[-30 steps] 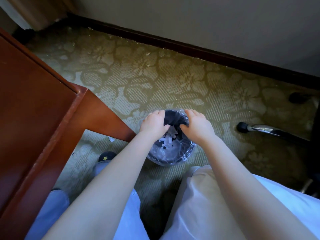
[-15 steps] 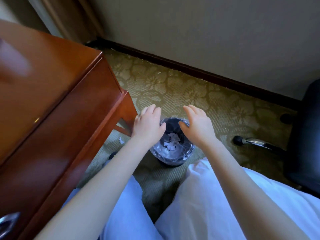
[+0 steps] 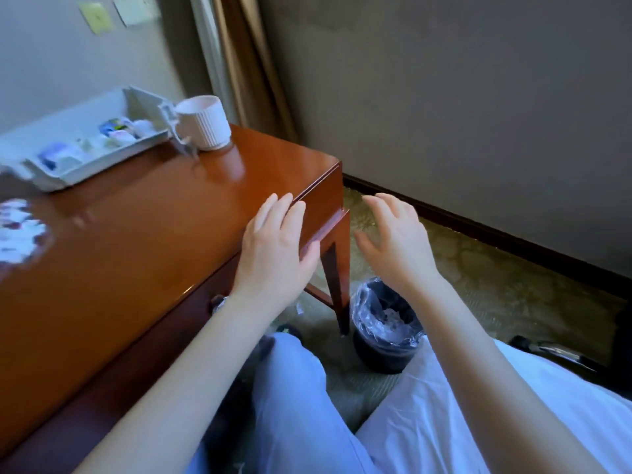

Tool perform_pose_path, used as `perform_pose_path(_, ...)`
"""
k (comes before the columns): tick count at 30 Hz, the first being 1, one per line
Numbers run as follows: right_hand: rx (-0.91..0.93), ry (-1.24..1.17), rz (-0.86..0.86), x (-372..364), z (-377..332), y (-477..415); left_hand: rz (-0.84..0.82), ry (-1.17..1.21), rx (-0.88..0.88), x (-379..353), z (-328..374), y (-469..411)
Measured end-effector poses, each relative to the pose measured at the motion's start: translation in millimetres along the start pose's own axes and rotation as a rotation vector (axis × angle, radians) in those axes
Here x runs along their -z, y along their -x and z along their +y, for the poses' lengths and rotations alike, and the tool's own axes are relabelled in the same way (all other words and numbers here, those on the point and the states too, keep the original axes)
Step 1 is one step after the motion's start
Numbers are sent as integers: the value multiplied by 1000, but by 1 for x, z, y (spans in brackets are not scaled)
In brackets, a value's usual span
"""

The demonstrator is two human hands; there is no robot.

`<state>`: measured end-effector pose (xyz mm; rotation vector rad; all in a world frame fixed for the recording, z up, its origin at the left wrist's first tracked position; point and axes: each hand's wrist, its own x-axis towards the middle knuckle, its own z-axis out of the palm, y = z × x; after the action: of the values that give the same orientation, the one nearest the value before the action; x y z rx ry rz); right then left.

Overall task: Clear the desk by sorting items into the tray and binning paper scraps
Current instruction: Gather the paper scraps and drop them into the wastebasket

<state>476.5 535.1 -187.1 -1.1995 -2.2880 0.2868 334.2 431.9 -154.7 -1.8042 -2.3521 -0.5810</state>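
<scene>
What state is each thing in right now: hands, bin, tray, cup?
Left hand: open, empty, at the desk edge.
Right hand: open, empty, in the air.
Bin: upright, lined, paper scraps inside.
Tray: on desk, holding small items.
Cup: upright beside tray.
White pile: blurred, on desk.

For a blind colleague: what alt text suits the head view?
Both hands are open and empty: the left hand at the corner of a reddish wooden desk, the right hand in the air beside it. Below, a black plastic-lined bin holds white paper scraps; a grey plastic tray and ribbed white cup sit on the desk.
</scene>
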Motion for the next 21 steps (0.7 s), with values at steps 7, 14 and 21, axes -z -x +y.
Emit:
perform_pose_path(7, 259, 4, -34, 7, -113, 13, 108, -136, 163, 77, -74, 60)
perform_pose_path(14, 514, -84, -149, -18, -229, 22, 117, -210, 429, 130, -159, 137)
perform_pose_path(21, 705, -179, -281, -71, -330, 49, 148, -247, 694, 165, -230, 222)
